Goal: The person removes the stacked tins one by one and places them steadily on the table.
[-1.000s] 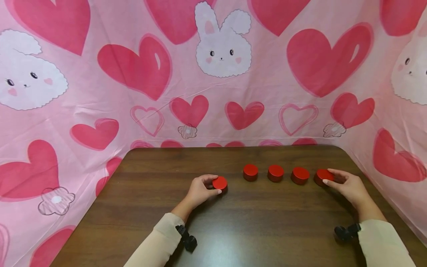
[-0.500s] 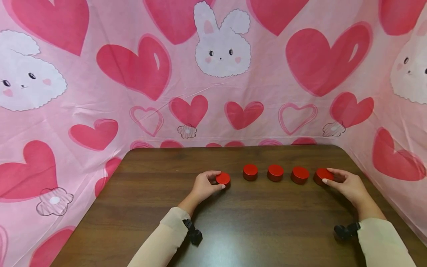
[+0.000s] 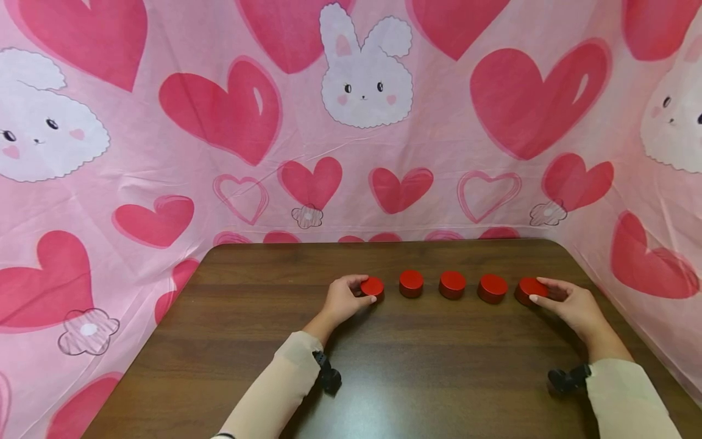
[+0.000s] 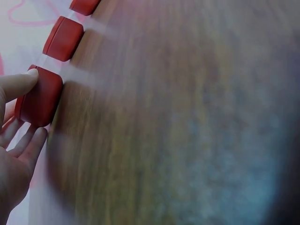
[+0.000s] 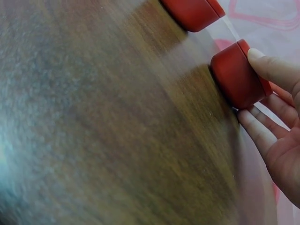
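Note:
Several round red lidded tins stand in a row across the back half of the table. The left hand [image 3: 342, 300] pinches the leftmost red tin [image 3: 373, 289] between thumb and fingers; in the left wrist view the thumb lies on the near side of that tin [image 4: 43, 96]. At the row's other end the right hand [image 3: 573, 308] grips the rightmost red tin [image 3: 529, 291], its thumb on the lid edge of the tin [image 5: 236, 77] in the right wrist view. Three more tins, with a middle one [image 3: 452, 285] among them, stand untouched between the hands.
The brown wood-grain table [image 3: 428, 372] has rounded far corners. Pink cloth [image 3: 351, 146] with hearts and rabbits hangs close behind its back edge and along both sides. A black wrist camera [image 3: 329, 375] sits at the left cuff, another camera [image 3: 567, 379] at the right.
The left hand has moved its tin to the right and away from the person, closer to the row. The right hand and the other tins have stayed in place.

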Motion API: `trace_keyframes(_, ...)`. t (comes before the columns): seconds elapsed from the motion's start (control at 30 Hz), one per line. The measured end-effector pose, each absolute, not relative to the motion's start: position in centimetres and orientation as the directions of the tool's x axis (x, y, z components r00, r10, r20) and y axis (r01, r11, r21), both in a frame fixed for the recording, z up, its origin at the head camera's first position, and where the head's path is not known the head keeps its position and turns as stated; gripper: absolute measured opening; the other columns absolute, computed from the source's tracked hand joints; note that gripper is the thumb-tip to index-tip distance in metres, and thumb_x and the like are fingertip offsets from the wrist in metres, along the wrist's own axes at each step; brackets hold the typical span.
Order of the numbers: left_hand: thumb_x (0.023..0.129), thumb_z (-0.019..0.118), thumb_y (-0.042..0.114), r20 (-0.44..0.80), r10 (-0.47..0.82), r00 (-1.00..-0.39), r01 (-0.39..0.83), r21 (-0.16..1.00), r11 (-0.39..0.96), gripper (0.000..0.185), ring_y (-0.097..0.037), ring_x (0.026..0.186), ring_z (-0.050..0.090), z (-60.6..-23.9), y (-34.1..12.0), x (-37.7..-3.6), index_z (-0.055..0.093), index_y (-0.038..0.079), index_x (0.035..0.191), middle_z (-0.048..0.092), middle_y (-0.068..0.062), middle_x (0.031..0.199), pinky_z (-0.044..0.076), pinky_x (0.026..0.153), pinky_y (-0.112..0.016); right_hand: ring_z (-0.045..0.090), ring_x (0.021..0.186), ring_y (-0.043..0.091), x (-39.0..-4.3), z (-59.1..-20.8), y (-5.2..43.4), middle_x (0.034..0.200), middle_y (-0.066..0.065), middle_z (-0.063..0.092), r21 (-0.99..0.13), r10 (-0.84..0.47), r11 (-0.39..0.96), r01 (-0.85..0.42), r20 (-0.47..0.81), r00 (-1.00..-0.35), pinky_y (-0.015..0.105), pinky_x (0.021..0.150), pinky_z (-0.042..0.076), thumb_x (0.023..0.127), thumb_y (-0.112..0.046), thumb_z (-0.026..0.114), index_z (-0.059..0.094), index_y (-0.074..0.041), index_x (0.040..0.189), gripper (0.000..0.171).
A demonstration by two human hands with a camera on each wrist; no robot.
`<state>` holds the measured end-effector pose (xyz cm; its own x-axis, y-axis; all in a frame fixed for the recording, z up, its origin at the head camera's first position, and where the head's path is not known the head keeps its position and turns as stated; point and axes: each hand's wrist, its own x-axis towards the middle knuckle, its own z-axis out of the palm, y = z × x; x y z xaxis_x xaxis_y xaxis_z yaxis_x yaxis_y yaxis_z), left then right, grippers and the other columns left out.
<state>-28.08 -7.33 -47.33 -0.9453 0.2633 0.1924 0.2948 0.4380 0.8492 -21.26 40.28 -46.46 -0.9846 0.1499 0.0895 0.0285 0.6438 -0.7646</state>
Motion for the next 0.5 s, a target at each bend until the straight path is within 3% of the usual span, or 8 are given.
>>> trace_keyframes(0.3,0.077,0.085,0.014,0.218,0.243,-0.945,0.310,0.834,0.456,0.050,-0.022,0.096,0.067,-47.50,-6.79,-28.52,0.067,0.001,0.121,0.069,-0.013,0.114,0.055,0.085,-0.034,0.044,0.085,-0.015,-21.01,-46.65,40.18,0.129,0.037,0.052,-0.768,0.171,0.639,0.045,0.084,-0.982,0.009,0.066,0.043,0.087,-0.037,0.073,0.050,0.009,0.134,0.070)
trace_keyframes(0.4,0.077,0.084,0.014,0.231,0.234,-0.944,0.317,0.828,0.462,0.049,-0.023,0.096,0.067,-47.56,-6.75,-28.53,0.067,0.001,0.121,0.069,-0.013,0.114,0.055,0.085,-0.035,0.058,0.094,0.007,-21.01,-46.56,40.14,0.130,0.037,0.050,-0.773,0.172,0.632,0.053,0.074,-0.982,0.008,0.066,0.043,0.088,-0.038,0.072,0.048,0.009,0.135,0.071)
trace_keyframes(0.5,0.078,0.084,0.014,0.242,0.225,-0.944,0.322,0.827,0.461,0.048,-0.024,0.097,0.066,-47.48,-6.76,-28.55,0.067,0.001,0.121,0.069,-0.013,0.115,0.055,0.087,-0.036,0.054,0.110,0.040,-21.05,-46.39,40.10,0.132,0.038,0.048,-0.777,0.176,0.626,0.069,0.055,-0.983,0.008,0.066,0.042,0.089,-0.040,0.071,0.047,0.008,0.137,0.073)
